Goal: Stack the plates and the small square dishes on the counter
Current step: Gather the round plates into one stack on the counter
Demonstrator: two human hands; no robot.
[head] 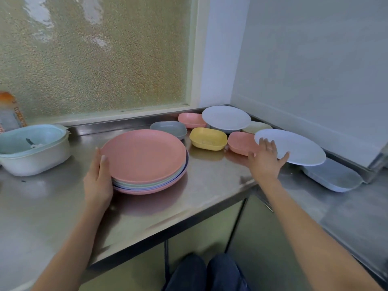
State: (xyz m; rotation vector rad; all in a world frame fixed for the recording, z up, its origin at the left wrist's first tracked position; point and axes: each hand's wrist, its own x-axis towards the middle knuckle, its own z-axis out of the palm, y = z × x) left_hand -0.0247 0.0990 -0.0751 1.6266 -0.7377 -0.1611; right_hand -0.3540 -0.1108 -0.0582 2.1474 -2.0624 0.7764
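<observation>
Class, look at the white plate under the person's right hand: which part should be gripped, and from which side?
Probably its near-left rim, approached from the front. The white plate sits raised, resting on a pink square dish and a grey dish, so its thin edge overhangs. The right hand can likely slip fingers under that edge, thumb on top.

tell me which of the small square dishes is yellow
The yellow dish in the middle of the counter, just right of the plate stack. It sits between the grey-blue dish and a pink dish; the rest are pink, grey or cream.
</observation>
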